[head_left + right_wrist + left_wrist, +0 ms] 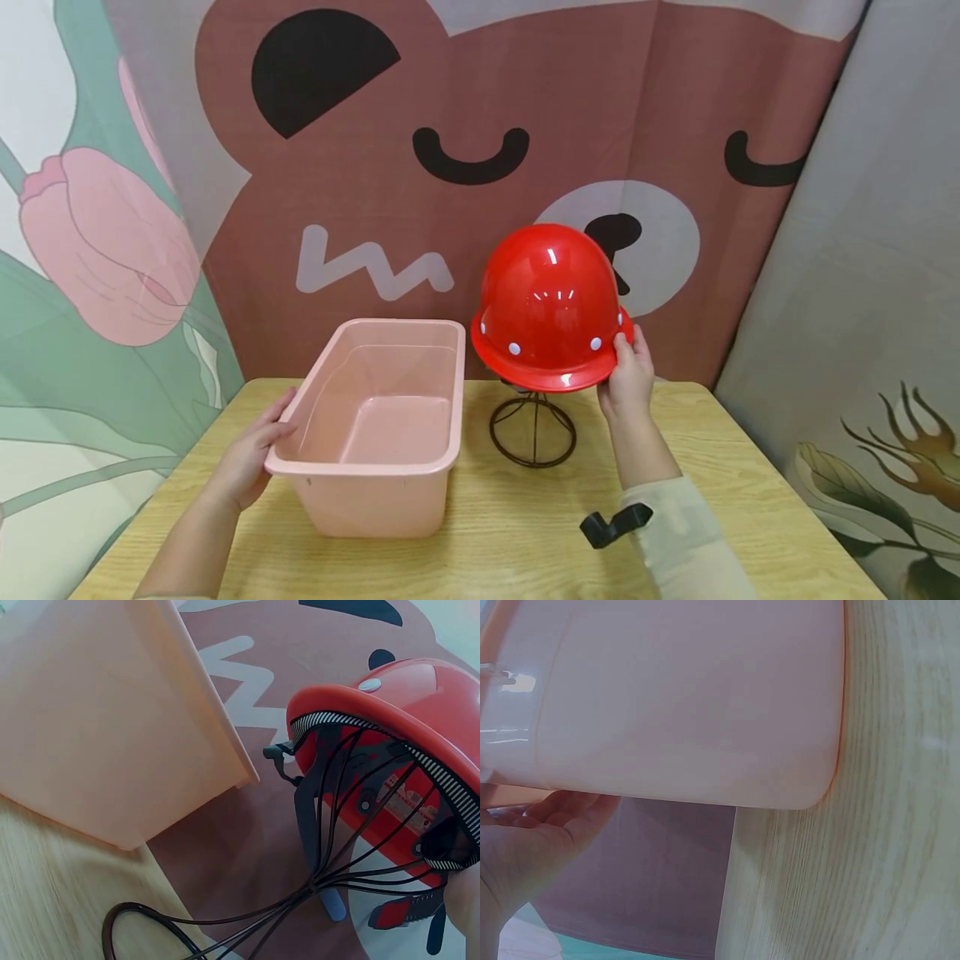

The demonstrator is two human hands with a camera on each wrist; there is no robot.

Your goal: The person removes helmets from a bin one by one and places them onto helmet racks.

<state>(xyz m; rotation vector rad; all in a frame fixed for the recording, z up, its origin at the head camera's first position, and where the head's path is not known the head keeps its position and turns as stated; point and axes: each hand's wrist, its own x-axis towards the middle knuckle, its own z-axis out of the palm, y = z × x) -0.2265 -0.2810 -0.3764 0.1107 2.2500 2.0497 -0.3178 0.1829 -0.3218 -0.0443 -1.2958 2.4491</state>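
Note:
A red hard hat [551,300] with white rivets sits on a dark wire stand [533,450]. In the right wrist view the stand's wires [322,881] reach up inside the hat, among its dark straps. My right hand [630,375] grips the hat's brim at its right side. To the left of the stand, a pink plastic bin [375,504] rests on the table, nothing inside it. My left hand [251,454] holds the bin's left rim, and the left wrist view shows fingers [577,814] tucked beneath that rim.
The wooden table [525,542] carries the bin and the stand. Behind it hangs a curtain [360,192] printed with a brown bear. A grey printed curtain [847,275] closes off the right side. A black strap mount [615,525] juts from the right sleeve.

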